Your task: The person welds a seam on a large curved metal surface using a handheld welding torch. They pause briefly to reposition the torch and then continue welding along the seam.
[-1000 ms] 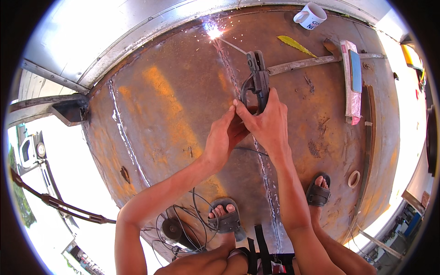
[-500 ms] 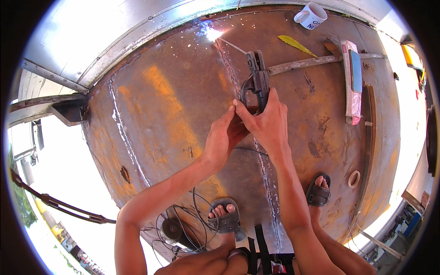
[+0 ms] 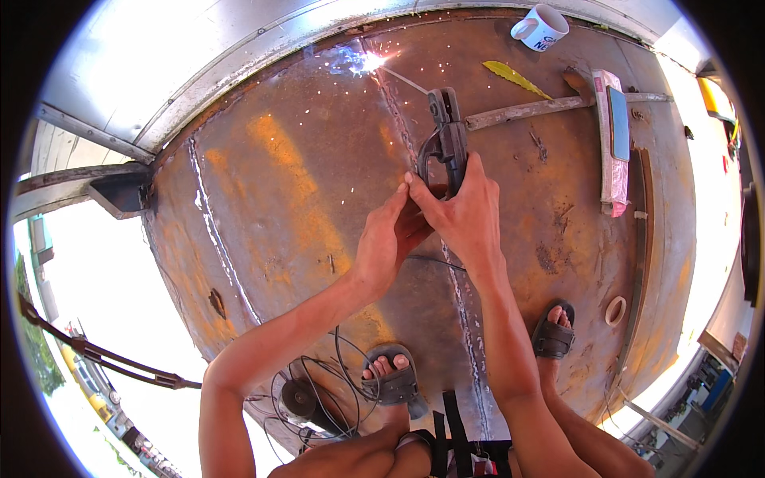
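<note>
A black welding electrode holder [image 3: 451,137] is gripped by its handle in my right hand [image 3: 472,217], fingers wrapped round it. Close against it, my left hand [image 3: 381,247] is curled at the same handle, its thumb meeting the right one; its other fingers are partly hidden. From the holder's jaws a thin welding rod [image 3: 405,80] slants up and left. At the rod's tip burns a bright arc [image 3: 370,62], throwing sparks and bluish smoke. It sits at the far end of a weld seam [image 3: 457,307] that runs down the rusty steel plate [image 3: 522,187] between my feet.
Right of the arc are a white mug [image 3: 543,30], a yellow leaf [image 3: 510,78] and a metal bar [image 3: 526,112]. A pink packet [image 3: 613,179] carries a phone-like blue slab [image 3: 617,123]. Cables [image 3: 339,358] coil by my left sandal [image 3: 394,386]; a ring [image 3: 615,311] lies near the right.
The sparks and smoke have spread further to the left and downward. My hands and the holder look almost unmoved, with the arc still burning near the same spot.
</note>
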Motion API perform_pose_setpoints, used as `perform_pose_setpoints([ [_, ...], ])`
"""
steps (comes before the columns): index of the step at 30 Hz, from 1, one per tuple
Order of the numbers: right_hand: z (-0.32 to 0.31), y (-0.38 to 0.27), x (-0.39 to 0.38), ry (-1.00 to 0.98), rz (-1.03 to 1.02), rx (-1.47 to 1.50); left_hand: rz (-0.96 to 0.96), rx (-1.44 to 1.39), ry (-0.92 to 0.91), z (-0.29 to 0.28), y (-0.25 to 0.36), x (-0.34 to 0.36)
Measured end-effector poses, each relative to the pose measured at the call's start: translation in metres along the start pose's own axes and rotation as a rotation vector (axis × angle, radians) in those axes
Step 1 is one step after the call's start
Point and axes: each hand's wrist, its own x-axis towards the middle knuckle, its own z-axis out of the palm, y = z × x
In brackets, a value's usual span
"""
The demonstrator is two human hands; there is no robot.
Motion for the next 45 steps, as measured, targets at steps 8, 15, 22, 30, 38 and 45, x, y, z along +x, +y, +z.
perform_pose_setpoints([
  [8, -0.0009, -0.0017, 0.0002, -0.004, 0.004, 0.021, 0.011, -0.004, -0.010, 0.0007, 0.0000, -0.0002],
  [15, -0.0018, -0.0025, 0.0002, -0.015, 0.010, 0.019, 0.005, -0.004, -0.008, -0.0007, -0.0015, 0.0009],
  [22, -0.0034, -0.0054, 0.0013, -0.035, 0.030, 0.050, 0.004, 0.005, -0.018, -0.0004, -0.0005, 0.0003],
  [30, -0.0040, -0.0069, 0.0009, -0.035, 0.023, 0.041, 0.003, 0.007, -0.020, -0.0001, 0.0004, -0.0001],
  [38, -0.0033, -0.0060, 0.0007, -0.032, 0.017, 0.045, 0.002, 0.004, -0.026, -0.0013, 0.0000, 0.0001],
  [45, -0.0040, -0.0083, 0.0008, -0.042, 0.037, 0.035, 0.003, 0.011, -0.020, -0.0017, -0.0003, -0.0002],
])
